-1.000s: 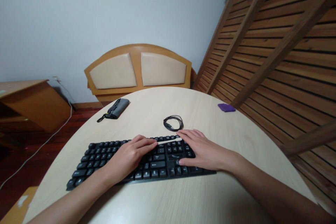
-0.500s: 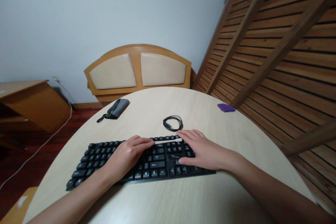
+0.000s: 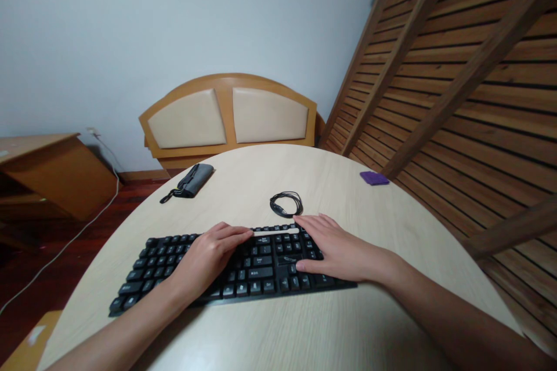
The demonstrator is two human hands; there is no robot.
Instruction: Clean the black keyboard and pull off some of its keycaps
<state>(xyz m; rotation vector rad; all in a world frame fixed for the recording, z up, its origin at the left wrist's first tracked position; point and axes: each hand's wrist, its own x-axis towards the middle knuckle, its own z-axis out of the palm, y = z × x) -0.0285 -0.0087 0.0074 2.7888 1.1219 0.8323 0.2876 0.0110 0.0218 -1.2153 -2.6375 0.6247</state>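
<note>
A black keyboard (image 3: 261,272) lies on the round pale table, partly covered by both hands. My left hand (image 3: 215,252) is over its middle, fingers closed in a pinch on a slim white stick (image 3: 274,232). The stick lies along the back rows of keys, its wider tip pointing right; its held end is hidden by the fingers. On the keyboard's right part rests my right hand (image 3: 333,246), open, with the fingers reaching the back edge and the thumb apart on the keys. Just behind the keyboard is a coiled black cable (image 3: 299,204).
A grey pouch (image 3: 196,179) with a dark strap lies at the table's left back. Folded purple cloth (image 3: 374,178) sits near the right edge. Beyond stand a padded headboard (image 3: 228,110) and a slatted wooden frame (image 3: 418,110); a wooden desk (image 3: 56,177) is at left.
My left hand and the white stick have shifted very slightly left and toward the back of the keyboard. The right hand stays at the keyboard's right part.
</note>
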